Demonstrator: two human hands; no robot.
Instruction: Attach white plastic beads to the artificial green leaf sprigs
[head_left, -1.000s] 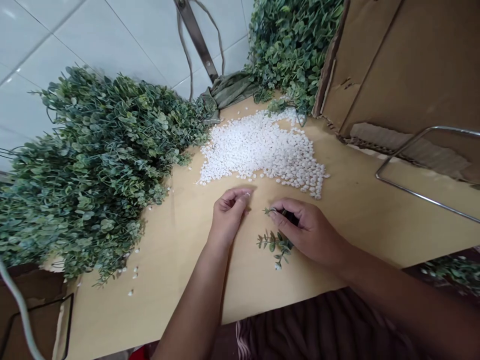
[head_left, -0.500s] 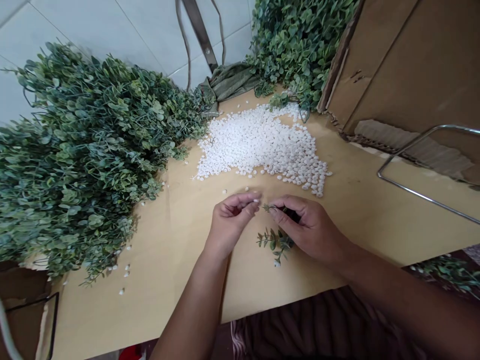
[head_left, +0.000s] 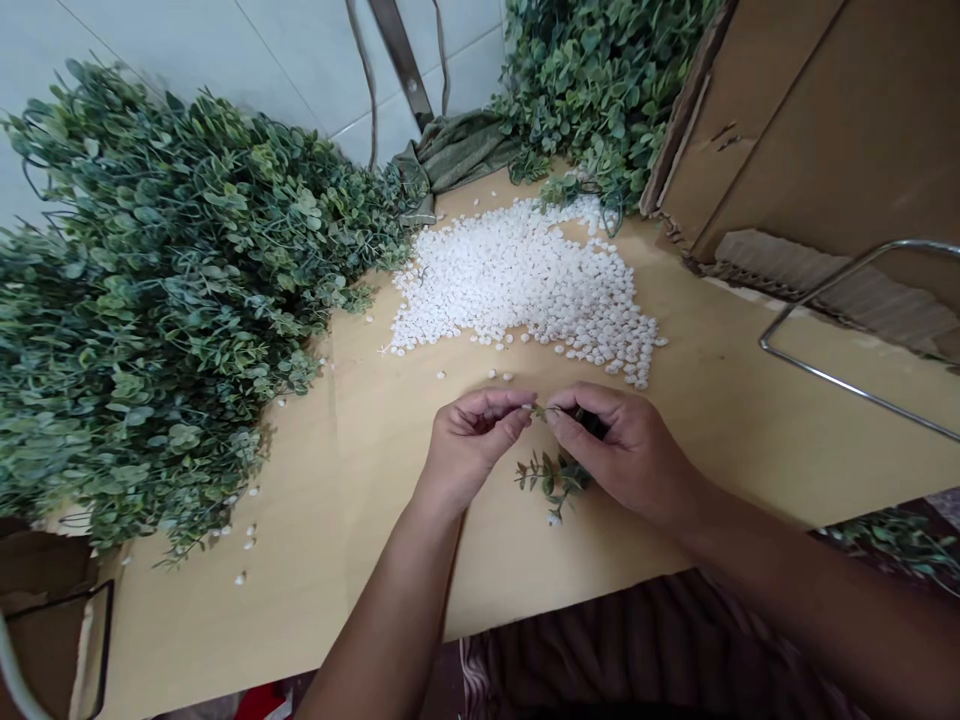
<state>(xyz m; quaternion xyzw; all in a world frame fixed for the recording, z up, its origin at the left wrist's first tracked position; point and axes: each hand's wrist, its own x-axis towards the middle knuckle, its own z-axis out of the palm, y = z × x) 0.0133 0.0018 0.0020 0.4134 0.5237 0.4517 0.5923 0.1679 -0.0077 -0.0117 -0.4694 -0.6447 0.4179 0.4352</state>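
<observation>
My left hand (head_left: 480,440) is closed in a pinch on a small white bead-like piece (head_left: 529,407), mostly covered by thumb and finger. Close beside it, my right hand (head_left: 626,445) pinches an artificial leafy sprig (head_left: 555,475). One tip of the sprig sticks out between the two hands and meets the white piece; whether the piece sits on it, I cannot tell. The rest of the sprig hangs below the right hand, with a whitish bit at its lower end. Just beyond the hands lies a heap of small white pieces (head_left: 517,270).
A large pile of artificial greenery (head_left: 172,300) fills the left side of the table (head_left: 360,560). More greenery (head_left: 600,90) stands at the back, beside a cardboard box (head_left: 810,150). A bent metal rod (head_left: 832,375) juts in from the right. A dark green cloth (head_left: 465,150) lies at the back.
My left hand has moved a little right, bringing the white piece up to the sprig's tip. The gap between my hands has narrowed. My right hand has barely moved.
</observation>
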